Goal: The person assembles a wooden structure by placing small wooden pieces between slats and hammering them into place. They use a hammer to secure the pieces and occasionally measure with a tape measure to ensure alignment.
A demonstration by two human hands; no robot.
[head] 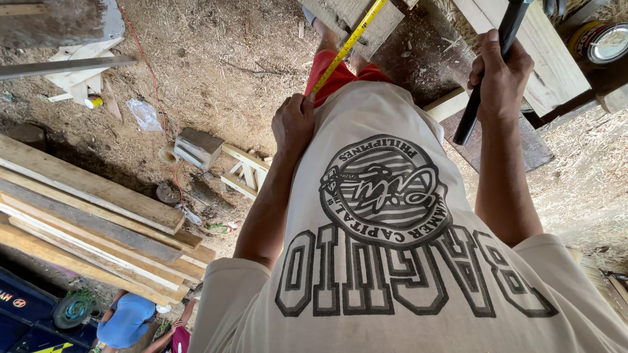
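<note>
1. Left grip [293,123] is closed tight, fist curled around the near end of a yellow tape measure [347,44], held just above the person's red shorts [337,75].
2. The tape runs up and to the right from that fist, a thin yellow band crossing a weathered board [386,26] at the far edge of view.
3. Right grip [500,75] is closed too, fingers wrapped fully around a black handle [481,85], the tool's top end out of frame.
4. That handle slants down and left, its lower tip hanging free beside the white printed shirt [392,261].
5. Right of the right hand sits a pale plank [556,65], and farther right an opened tin can [598,40] with a shiny lid.
6. Down on the left, long planks [91,216] lie stacked on the sawdust-strewn ground [216,59].
7. A small grey wooden block [196,147] rests near the middle, just beside a little pale wooden frame [245,170].
8. A red cord [154,82] trails across the ground toward that block.
9. Bottom left, another person in a blue top [124,320] crouches, well apart from both hands.
</note>
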